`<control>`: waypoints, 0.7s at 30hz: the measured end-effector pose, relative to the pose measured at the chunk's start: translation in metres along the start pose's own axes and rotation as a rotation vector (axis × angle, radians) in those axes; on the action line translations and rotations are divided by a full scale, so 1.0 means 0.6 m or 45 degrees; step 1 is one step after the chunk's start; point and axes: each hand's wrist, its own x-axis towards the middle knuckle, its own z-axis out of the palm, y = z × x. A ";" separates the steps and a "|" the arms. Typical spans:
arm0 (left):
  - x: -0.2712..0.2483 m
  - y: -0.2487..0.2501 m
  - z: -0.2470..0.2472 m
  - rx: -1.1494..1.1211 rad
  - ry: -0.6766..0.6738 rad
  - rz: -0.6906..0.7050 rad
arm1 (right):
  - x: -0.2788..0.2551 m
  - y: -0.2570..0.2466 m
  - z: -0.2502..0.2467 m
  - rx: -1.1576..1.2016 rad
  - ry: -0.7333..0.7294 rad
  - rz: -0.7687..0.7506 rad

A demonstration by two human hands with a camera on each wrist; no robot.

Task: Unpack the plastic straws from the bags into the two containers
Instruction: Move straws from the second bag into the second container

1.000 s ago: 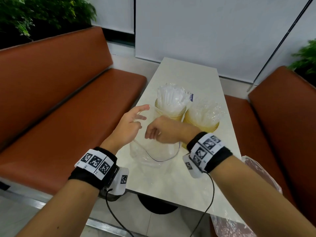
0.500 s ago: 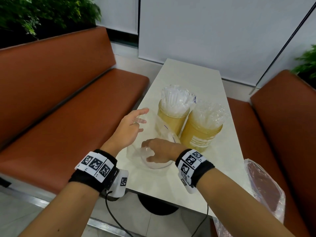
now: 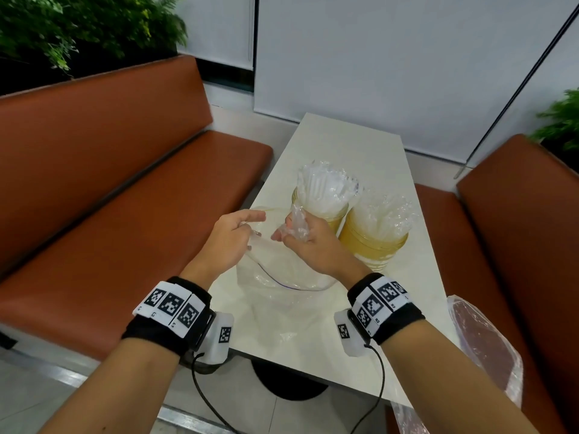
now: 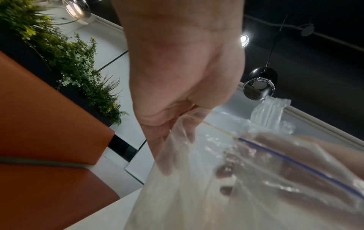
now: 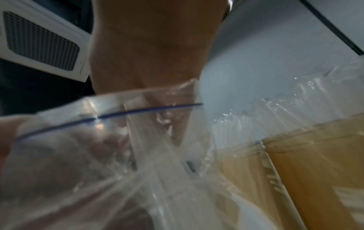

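Both hands, left hand (image 3: 230, 238) and right hand (image 3: 308, 242), pinch the clear zip-top plastic bag (image 3: 282, 277), fingers curled, bunching it empty beside 2 full amber containers (image 3: 369, 249).

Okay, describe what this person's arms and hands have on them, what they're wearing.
Both forearms are bare, no sleeves. Each wrist has a black band topped with white tiles printed with black square markers, a white camera block underneath, and a thin black cable hanging down. The left hand and right hand are ungloved.

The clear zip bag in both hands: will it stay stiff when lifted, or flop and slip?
The clear zip bag will likely flop: the right hand already bunches its thin film into a wad. It looks empty, so probably very light. The glossy film may slip, so the left hand pinching near the blue zip line seems a safer grip.
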 end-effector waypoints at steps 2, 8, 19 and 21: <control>0.001 0.002 0.002 -0.029 0.010 -0.011 | 0.000 -0.017 -0.006 0.056 0.017 -0.022; 0.003 0.001 0.009 -0.089 0.009 -0.067 | 0.007 -0.096 -0.044 0.235 0.187 -0.178; 0.011 -0.015 0.001 -0.079 0.005 -0.093 | 0.029 -0.228 -0.237 0.183 0.801 -0.575; 0.011 -0.015 0.000 -0.093 0.002 -0.092 | 0.035 -0.210 -0.275 0.079 0.933 -0.615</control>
